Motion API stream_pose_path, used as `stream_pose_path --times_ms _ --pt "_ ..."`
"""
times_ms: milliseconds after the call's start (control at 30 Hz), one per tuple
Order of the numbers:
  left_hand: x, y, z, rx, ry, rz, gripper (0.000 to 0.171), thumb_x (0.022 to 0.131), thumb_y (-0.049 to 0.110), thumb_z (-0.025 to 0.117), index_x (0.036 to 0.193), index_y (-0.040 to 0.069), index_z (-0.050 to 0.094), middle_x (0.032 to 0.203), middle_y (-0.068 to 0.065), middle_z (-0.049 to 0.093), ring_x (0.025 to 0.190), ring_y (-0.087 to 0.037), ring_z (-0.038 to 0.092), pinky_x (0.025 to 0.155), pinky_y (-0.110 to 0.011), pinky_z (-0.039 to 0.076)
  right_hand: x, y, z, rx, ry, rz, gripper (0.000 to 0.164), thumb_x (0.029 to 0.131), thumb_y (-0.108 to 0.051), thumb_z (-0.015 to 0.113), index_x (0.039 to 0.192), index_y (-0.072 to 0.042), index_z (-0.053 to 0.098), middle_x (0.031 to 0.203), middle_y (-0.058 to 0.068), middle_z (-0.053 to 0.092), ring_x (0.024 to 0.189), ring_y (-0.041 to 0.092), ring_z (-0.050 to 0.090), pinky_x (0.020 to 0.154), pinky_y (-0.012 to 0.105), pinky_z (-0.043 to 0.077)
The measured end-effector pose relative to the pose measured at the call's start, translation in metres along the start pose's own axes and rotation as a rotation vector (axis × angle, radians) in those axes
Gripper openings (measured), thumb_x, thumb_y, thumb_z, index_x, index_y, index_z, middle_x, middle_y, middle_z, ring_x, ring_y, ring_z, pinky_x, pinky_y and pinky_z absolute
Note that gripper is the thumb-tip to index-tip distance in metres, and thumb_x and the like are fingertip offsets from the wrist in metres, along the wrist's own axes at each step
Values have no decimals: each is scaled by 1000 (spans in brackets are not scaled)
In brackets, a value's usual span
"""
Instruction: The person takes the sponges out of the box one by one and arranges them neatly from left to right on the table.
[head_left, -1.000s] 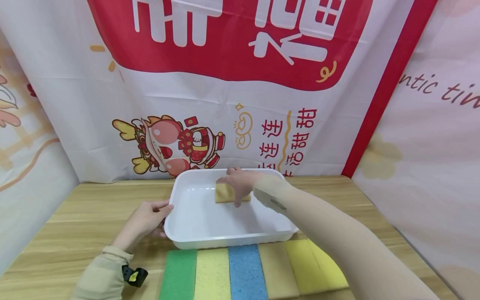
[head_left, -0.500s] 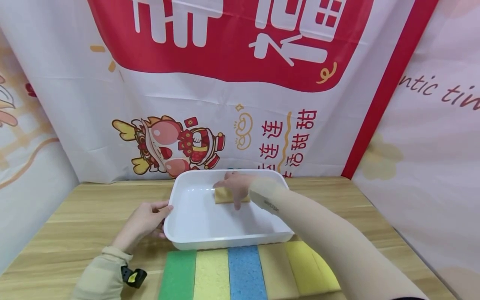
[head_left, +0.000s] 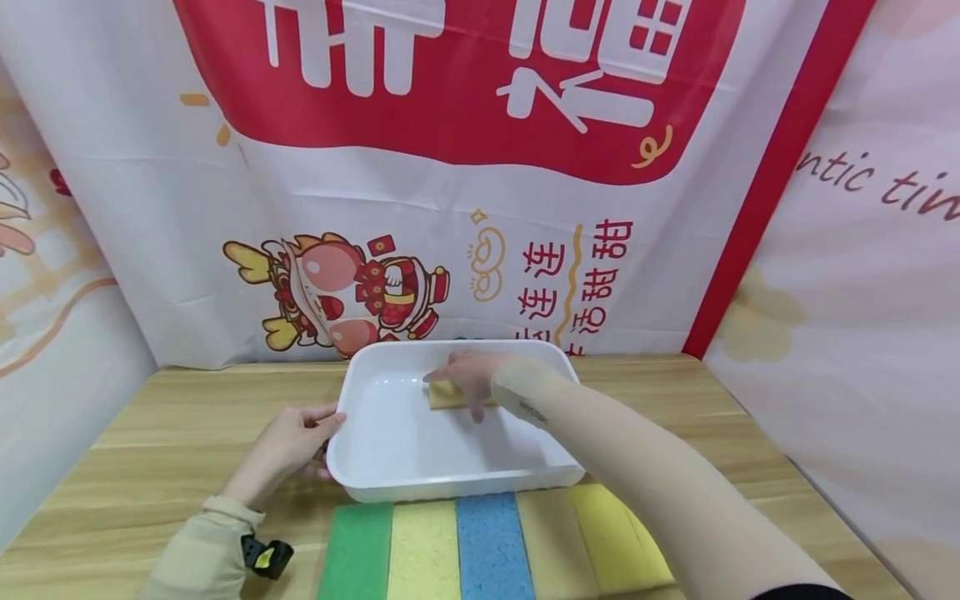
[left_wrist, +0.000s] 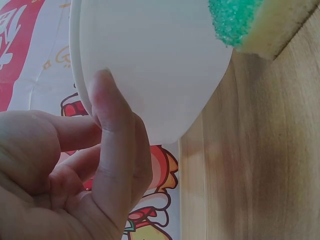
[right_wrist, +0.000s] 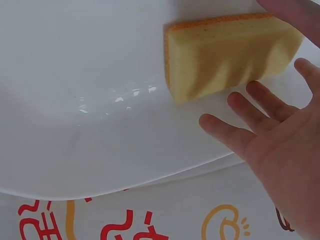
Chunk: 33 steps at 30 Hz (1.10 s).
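Note:
A white rectangular tray (head_left: 405,442) stands on the wooden table, its near side close to a row of sponges. My left hand (head_left: 296,437) grips the tray's left end at the rim; the left wrist view has its fingers (left_wrist: 114,150) against the outer wall. Inside the tray, toward the back wall, lies a cream sponge (right_wrist: 225,62) with an orange-brown layer along one face. Over it reaches my right hand (head_left: 471,377), covering part of it from the head. Seen from the right wrist, that hand's fingers (right_wrist: 220,130) are spread along the sponge's side, not curled round it.
In front of the tray lie a green sponge (head_left: 357,542), a pale yellow sponge (head_left: 423,546), a blue sponge (head_left: 492,542), a tan sponge (head_left: 553,542) and a bright yellow sponge (head_left: 611,533), partly behind the right forearm. A printed cloth (head_left: 187,317) hangs right behind the tray.
My right hand has shifted slightly left and lower over the cream sponge, and less of the sponge shows in the head view. The left hand keeps its grip on the tray.

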<state>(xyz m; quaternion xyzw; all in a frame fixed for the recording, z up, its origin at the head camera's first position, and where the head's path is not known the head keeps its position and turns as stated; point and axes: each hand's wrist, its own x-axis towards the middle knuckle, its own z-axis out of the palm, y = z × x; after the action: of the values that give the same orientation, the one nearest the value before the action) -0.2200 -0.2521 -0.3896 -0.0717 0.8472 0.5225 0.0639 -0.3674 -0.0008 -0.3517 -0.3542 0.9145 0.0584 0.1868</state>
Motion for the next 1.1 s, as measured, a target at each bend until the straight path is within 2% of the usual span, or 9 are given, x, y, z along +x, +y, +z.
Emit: stream_pose_path --times_ms 133,400,567,667,767,967,1100 --pt "0 0 -1 11 -6 -4 49 103 26 56 141 -5 49 92 -17 61 68 -23 62 57 -38 59 3 2 5 6 -4 3 105 62 -6 91 147 -43 43 126 0 49 111 16 48 93 38 46" --pt "0 2 0 13 -4 8 49 103 25 55 141 -6 48 91 -16 61 68 -22 62 57 -37 59 8 5 15 38 -45 57 103 63 3 84 141 -53 45 112 -5 51 95 14 50 69 30 48" --pt "1 0 0 14 -4 9 49 103 24 54 141 -6 47 91 -16 62 69 -22 62 57 -37 59 8 3 17 105 -57 116 102 63 1 85 140 -54 47 124 -5 51 99 14 49 72 32 48" --pt "2 0 -1 18 -7 10 51 103 27 54 142 -6 46 93 -17 61 69 -22 62 57 -38 59 6 3 17 161 -57 154 101 64 0 85 139 -55 47 140 -4 46 108 17 48 79 35 48" --pt "2 0 0 13 -9 6 51 103 26 55 142 -6 46 94 -18 62 70 -22 62 58 -38 59 5 4 18 191 -52 175 100 65 0 85 139 -56 47 148 -4 40 116 19 47 84 38 47" --pt "3 -1 -1 5 -16 3 52 103 27 54 143 -6 44 94 -17 62 70 -22 62 58 -38 59 5 4 18 175 -51 132 94 68 -2 85 141 -50 48 134 -6 49 105 14 49 84 36 47" --pt "3 -1 0 8 -15 -5 52 103 26 54 143 -5 45 94 -17 62 70 -22 63 59 -38 59 4 4 18 223 -56 143 92 68 -2 85 139 -50 51 133 -5 49 105 15 49 87 39 47"
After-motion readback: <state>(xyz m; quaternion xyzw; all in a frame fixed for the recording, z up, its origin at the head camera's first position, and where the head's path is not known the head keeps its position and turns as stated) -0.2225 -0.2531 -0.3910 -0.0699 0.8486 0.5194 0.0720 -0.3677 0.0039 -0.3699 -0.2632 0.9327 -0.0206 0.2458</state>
